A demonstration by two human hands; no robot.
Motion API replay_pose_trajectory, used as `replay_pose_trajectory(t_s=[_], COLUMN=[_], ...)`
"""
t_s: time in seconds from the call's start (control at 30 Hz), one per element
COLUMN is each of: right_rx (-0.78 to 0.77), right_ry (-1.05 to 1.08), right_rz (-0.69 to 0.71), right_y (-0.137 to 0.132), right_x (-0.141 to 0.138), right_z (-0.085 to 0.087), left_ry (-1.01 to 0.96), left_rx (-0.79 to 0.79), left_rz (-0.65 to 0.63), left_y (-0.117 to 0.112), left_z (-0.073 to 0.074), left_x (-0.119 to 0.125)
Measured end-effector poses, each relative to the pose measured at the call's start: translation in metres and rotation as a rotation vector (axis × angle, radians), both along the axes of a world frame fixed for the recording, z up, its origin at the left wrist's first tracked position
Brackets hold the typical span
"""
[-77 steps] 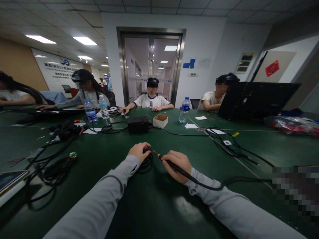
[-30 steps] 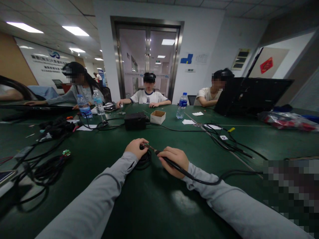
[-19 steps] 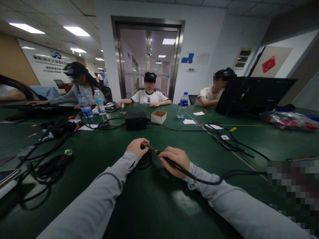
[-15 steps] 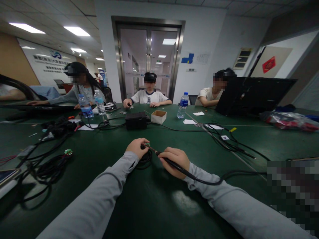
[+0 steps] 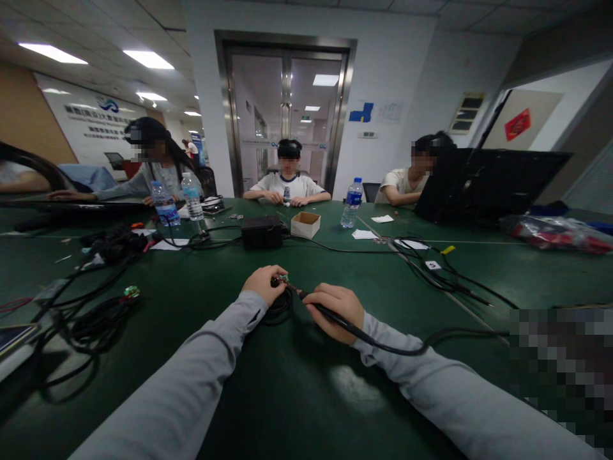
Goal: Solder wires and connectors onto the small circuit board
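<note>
My left hand (image 5: 262,285) is closed, pinching a small green circuit board (image 5: 284,278) with a dark part under the fingers. A coil of black cable (image 5: 280,308) lies on the table just below that hand. My right hand (image 5: 338,312) grips a soldering iron (image 5: 302,294) like a pen, its tip pointing left at the board. Whether the tip touches the board is too small to tell. From the iron, a thick black cord (image 5: 397,350) runs over my right sleeve and off to the right.
Beyond my hands stand a black box (image 5: 261,232) and a small open carton (image 5: 305,225). Tangled black cables (image 5: 103,319) and another green board (image 5: 131,292) lie at left. Water bottles (image 5: 352,203) stand farther back. Several people sit around the green table (image 5: 230,383); a black monitor (image 5: 493,185) is at right.
My hands, the board and the iron stay almost still. Across the table, the person opposite has drawn one hand in from the left toward the middle of the body.
</note>
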State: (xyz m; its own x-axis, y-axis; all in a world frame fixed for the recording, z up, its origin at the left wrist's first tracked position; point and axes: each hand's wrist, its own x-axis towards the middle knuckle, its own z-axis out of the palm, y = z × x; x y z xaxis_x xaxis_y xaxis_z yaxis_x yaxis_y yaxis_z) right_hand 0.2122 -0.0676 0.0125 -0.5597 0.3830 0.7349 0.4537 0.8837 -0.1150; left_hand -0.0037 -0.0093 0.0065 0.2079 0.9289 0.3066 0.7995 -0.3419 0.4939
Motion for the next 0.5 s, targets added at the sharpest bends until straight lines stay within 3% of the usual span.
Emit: replay_pose_trajectory(t_s=[0.5], right_rx=[0.043], right_ry=[0.034], right_rz=[-0.036], right_y=[-0.0026], right_x=[0.0002], right_z=[0.0040], left_ry=[0.005], left_rx=[-0.005], left_rz=[0.001], left_y=[0.0002], left_z=[0.0012], left_x=[0.0002])
